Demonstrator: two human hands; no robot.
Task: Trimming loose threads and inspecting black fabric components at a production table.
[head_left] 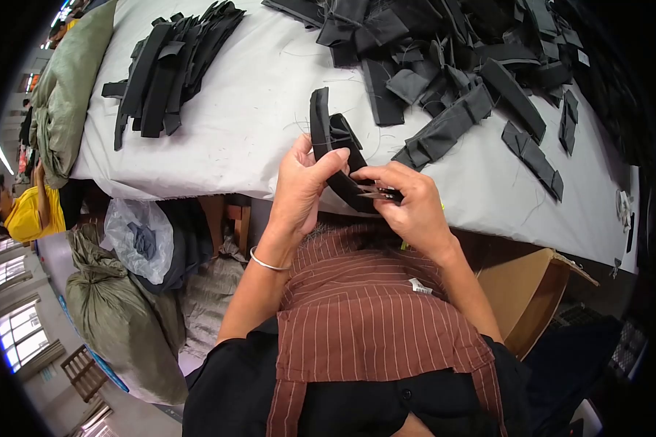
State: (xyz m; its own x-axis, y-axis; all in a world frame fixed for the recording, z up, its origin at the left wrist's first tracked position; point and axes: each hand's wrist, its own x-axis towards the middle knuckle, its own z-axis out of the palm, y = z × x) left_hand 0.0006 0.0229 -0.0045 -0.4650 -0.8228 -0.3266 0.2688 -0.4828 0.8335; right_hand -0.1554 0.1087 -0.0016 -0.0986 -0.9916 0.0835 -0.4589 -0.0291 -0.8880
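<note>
My left hand [304, 178] is closed on a curved black fabric strip [319, 120], thumb pressed across its face. The strip is folded or doubled, and its lower end bends toward my right hand [407, 198]. That hand is closed around small thread snips [375, 192], whose metal blades lie against the strip's lower edge. Both hands are held in front of my body at the table's near edge. My right fingers hide most of the snips' handle.
The table has a pale cover [262, 80]. A neat stack of black strips [169, 73] lies at left, a loose heap of strips [430, 51] at far right. Below stand a cardboard box [521, 298], a clear plastic bag [140, 237] and sacks [116, 313]. A person in yellow [28, 213] is at left.
</note>
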